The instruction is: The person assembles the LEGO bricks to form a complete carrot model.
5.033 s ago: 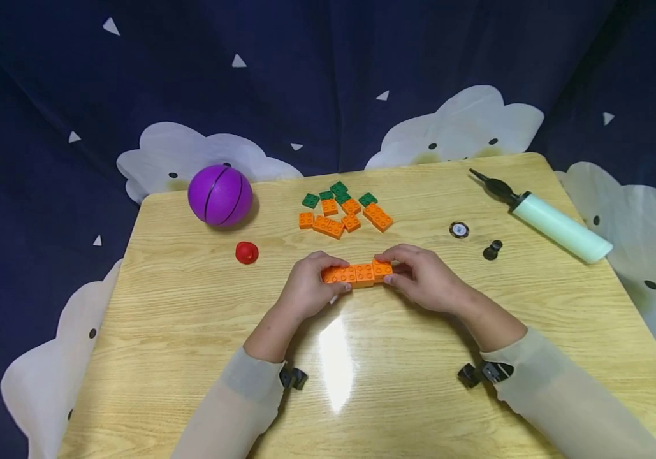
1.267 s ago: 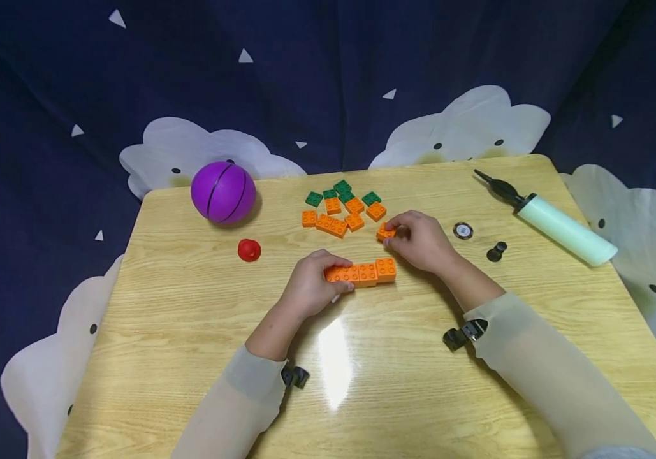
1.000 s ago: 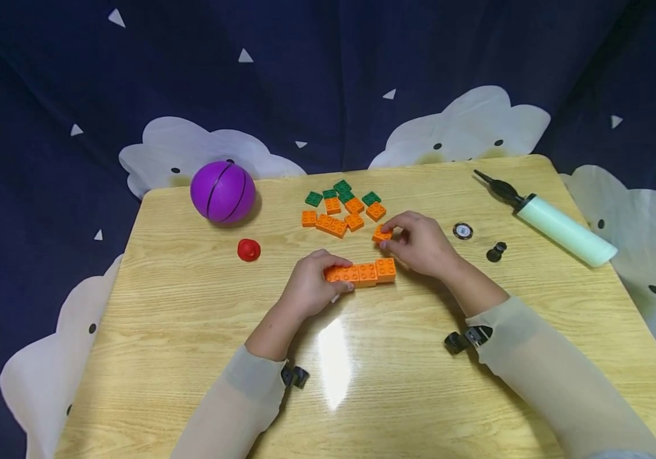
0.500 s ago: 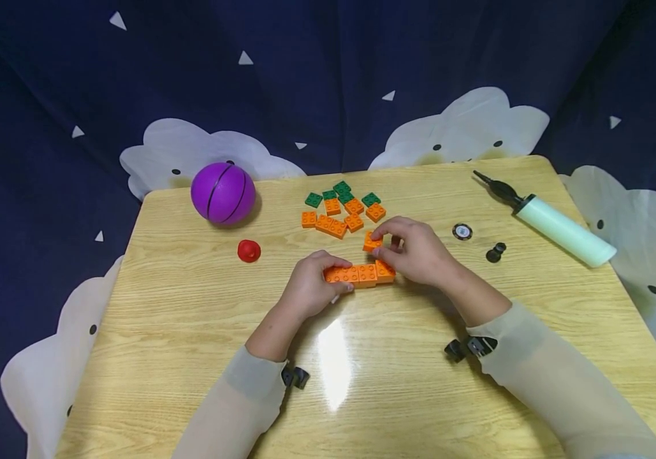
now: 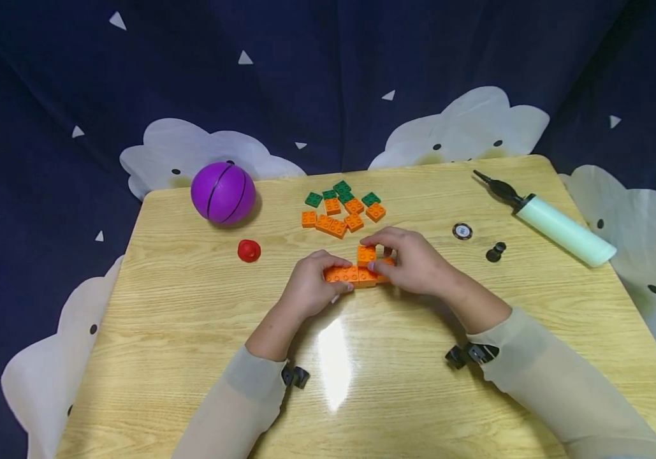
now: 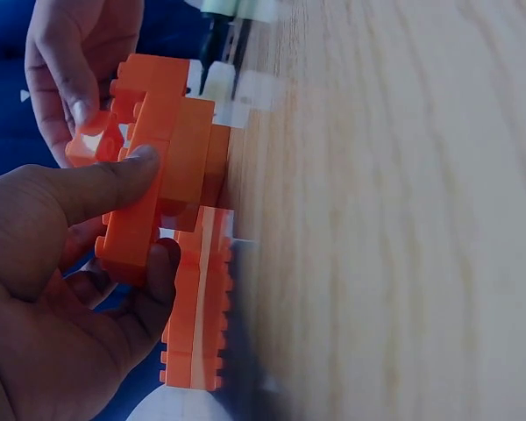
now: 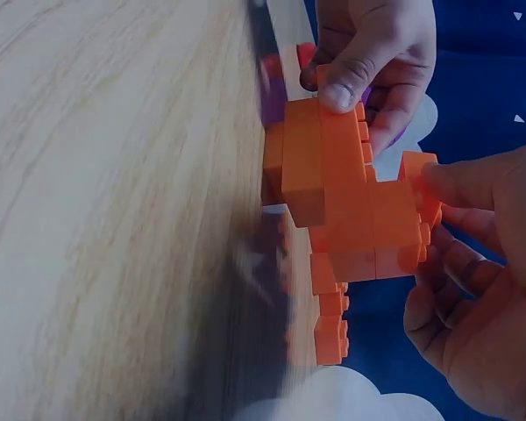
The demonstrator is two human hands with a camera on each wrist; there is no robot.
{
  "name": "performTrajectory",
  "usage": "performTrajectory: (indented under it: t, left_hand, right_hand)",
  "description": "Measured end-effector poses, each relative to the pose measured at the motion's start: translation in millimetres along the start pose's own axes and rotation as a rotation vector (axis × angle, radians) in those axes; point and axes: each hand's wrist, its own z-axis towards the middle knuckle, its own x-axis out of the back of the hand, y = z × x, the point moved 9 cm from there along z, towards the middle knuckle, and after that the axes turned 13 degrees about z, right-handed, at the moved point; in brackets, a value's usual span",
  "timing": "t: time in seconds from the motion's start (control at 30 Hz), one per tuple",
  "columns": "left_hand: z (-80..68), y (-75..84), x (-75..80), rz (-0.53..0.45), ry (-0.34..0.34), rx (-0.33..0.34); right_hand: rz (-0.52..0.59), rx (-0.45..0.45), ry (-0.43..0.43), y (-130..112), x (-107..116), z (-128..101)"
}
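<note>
Head view looks down over the table (image 5: 190, 357); both wrist views sit close, sharing the orange bricks (image 6: 171, 175).

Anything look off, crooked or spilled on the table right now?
Nothing stands out. The left hand grips the orange brick row while the right hand holds an orange brick on top of it. The loose bricks, purple ball and pump lie undisturbed.

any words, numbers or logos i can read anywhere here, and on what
No text can be read in any view.
The small round disc on the table has a pale printed centre, too small to read.
The orange brick row held by the left hand, the brick in the right hand, the purple ball and the pump: no lettering visible.
</note>
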Motion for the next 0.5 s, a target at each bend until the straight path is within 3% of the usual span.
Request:
performTrajectory:
  t: [0.5]
  left_hand:
    - [-0.5, 0.6, 0.6, 0.003, 0.001, -0.002]
  right_hand:
    - [-0.097, 0.016, -0.082, -4.1, -12.3, -3.5]
